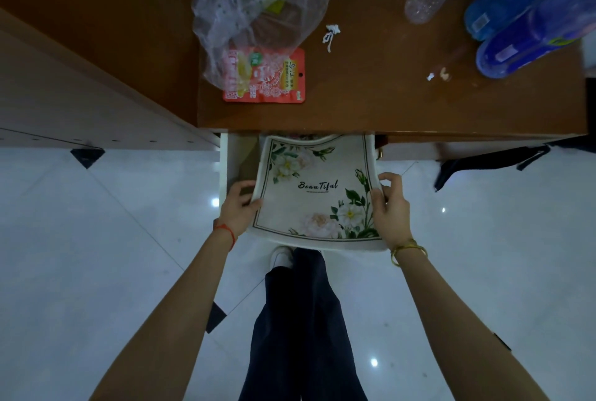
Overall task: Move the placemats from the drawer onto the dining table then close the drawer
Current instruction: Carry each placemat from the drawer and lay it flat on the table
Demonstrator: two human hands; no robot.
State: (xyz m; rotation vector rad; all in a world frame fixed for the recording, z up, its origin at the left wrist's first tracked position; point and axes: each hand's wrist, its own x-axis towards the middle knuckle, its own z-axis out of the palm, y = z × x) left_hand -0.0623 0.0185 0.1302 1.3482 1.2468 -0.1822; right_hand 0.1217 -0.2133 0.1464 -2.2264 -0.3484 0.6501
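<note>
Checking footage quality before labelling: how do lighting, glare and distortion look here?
Head view: dim overall with a bluish cast; small bright ceiling-light reflections glare on the glossy floor tiles; wide-angle bending curves the table edge; the blue bottles look smeared at the corner; the floral placemat print stays legible.

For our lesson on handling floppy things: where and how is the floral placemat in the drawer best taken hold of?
Probably by its two short side edges, a hand from each side, as the left hand and right hand do. The placemat is wide and limp, already curling.
</note>
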